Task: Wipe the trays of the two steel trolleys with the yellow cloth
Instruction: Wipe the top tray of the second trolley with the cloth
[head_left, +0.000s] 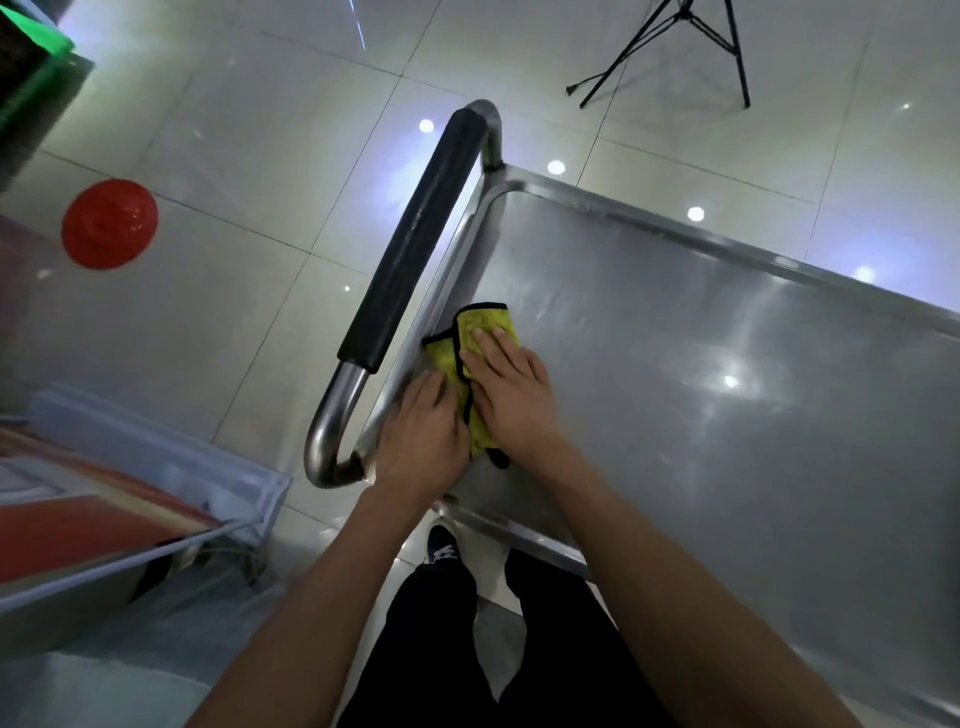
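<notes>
While both hands lie on the cloth: wiping the top tray's handle end looks under way.
Cloth: yellow cloth (480, 358), folded, at the tray (727, 364) edge beside the black-padded handle (415, 239).
Grip: right hand (511, 392) flat, fingers straight, pressing; left hand (423, 434) loosely flat on the cloth's near edge.
Next: likely strokes across the bare steel rightwards.
Room: glossy tiled floor (234, 171), red disc (109, 223), tripod (696, 47).

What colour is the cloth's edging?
Black, trimming the yellow cloth; head view shows it clearly.

Yellow cloth (483, 358) folded, black-edged, flat on steel tray (727, 374) near handle-side rim
</notes>
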